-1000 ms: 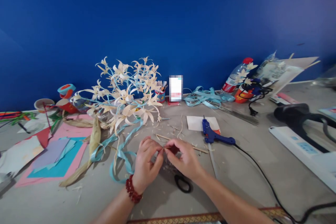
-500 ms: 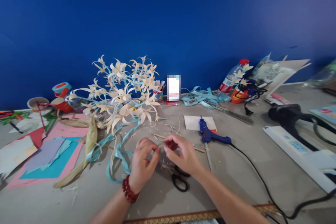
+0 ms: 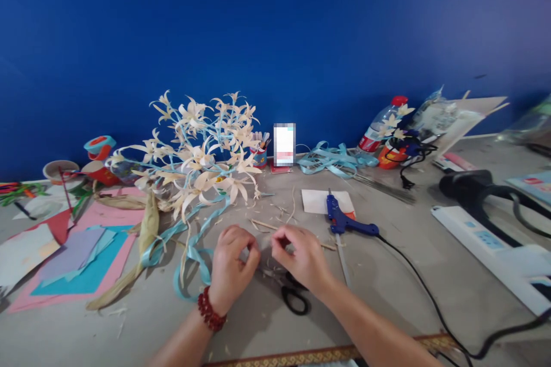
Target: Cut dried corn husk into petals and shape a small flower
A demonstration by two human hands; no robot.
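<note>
Pale blue ribbon (image 3: pixel 196 241) curls beside the left hand (image 3: pixel 231 264), seen in the head view, as it parts from the right hand (image 3: pixel 303 258) above a grey table (image 3: pixel 150 332).
A second ago the fingertips met over a fine strand; now a gap separates them. Thumb and forefinger of each hand curl into a narrow pinch, though whether either grips anything cannot be told. The parting suggests the strand was drawn apart or let go; it cannot be made out clearly now. Black-handled scissors (image 3: pixel 285 292) lie below, nearer the right hand. A thin stick (image 3: pixel 263 223) lies just beyond the hands, a blue glue gun (image 3: pixel 340 219) to the right, and cream flowers (image 3: pixel 202 155) rise farther back on the left.
</note>
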